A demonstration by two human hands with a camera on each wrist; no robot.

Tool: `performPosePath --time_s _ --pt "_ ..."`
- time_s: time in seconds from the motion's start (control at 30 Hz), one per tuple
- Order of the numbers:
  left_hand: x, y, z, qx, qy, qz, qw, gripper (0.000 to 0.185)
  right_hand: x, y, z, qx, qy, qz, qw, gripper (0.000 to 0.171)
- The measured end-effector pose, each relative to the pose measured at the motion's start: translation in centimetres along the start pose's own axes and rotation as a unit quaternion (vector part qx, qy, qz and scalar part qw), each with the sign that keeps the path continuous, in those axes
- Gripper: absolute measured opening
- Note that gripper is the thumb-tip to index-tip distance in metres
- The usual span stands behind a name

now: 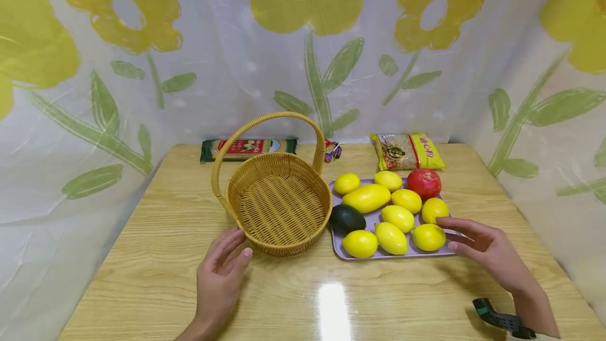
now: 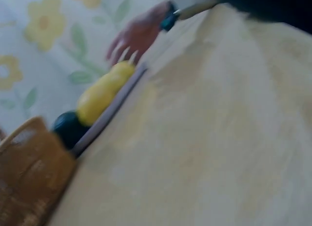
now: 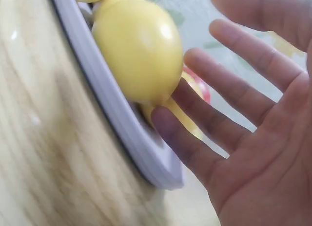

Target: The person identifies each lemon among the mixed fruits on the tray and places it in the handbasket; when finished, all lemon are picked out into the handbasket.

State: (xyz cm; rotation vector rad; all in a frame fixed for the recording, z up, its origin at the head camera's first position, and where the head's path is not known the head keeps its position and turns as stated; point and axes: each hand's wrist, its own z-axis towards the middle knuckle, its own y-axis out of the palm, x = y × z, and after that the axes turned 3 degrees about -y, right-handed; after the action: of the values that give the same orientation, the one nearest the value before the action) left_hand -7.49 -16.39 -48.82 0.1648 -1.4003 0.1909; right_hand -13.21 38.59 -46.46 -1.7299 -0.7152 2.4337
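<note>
My left hand [image 1: 221, 272] is at the near left rim of an empty wicker basket [image 1: 284, 246] with a tall handle, its fingertips right at the weave. On the right, my right hand [image 1: 492, 249] reaches over the near right corner of a lilac tray [image 1: 402, 254], fingers spread and holding nothing. Closest to it is a lemon [image 3: 141, 50] at the tray's corner, with the fingertips beside it in the right wrist view. Several more lemons [image 1: 360, 243], a long yellow fruit [image 1: 366, 198], a dark green avocado-like fruit [image 1: 347, 218] and a red pomegranate-like fruit [image 1: 424, 183] lie on the tray.
Behind the basket lies a green-ended noodle packet [image 1: 246, 147]. Small wrapped lollipops [image 1: 333, 151] sit right of it, and a yellow pasta bag [image 1: 407, 151] lies behind the tray. A flower-printed curtain [image 1: 222, 57] encloses the wooden table [image 1: 156, 257] at the back and sides.
</note>
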Motion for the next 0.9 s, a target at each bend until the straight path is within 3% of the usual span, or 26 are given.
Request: performPosePath --time_s 0.13,0.27,0.5,0.67,0.8,0.9 --pt "-0.9 2.1 -0.6 0.004 0.005 0.070 0.9975 0.061 0.5 0.8 0.4 -0.026 0.009 -0.011 1.000 0.046" --pt "-1.5 3.3 -0.2 0.036 0.036 0.103 0.9934 0.059 0.6 1.9 0.7 -0.042 0.019 -0.032 0.998 0.048" --pt "-1.9 3.9 0.3 0.043 0.058 0.063 0.9954 0.055 0.1 2.5 0.9 -0.004 0.025 -0.075 0.997 0.045" --pt "-2.1 4.2 -0.1 0.050 0.062 0.033 0.9963 0.059 -2.2 2.0 1.2 -0.005 0.013 -0.028 1.000 0.043" --pt "-2.2 4.2 0.1 0.050 0.074 0.018 0.9958 0.059 -5.4 2.7 4.2 -0.053 -0.023 0.014 0.998 0.046" --pt "-2.4 4.2 0.0 0.050 0.073 0.011 0.9961 0.059 -7.1 4.6 7.4 -0.086 -0.054 0.039 0.994 0.049"
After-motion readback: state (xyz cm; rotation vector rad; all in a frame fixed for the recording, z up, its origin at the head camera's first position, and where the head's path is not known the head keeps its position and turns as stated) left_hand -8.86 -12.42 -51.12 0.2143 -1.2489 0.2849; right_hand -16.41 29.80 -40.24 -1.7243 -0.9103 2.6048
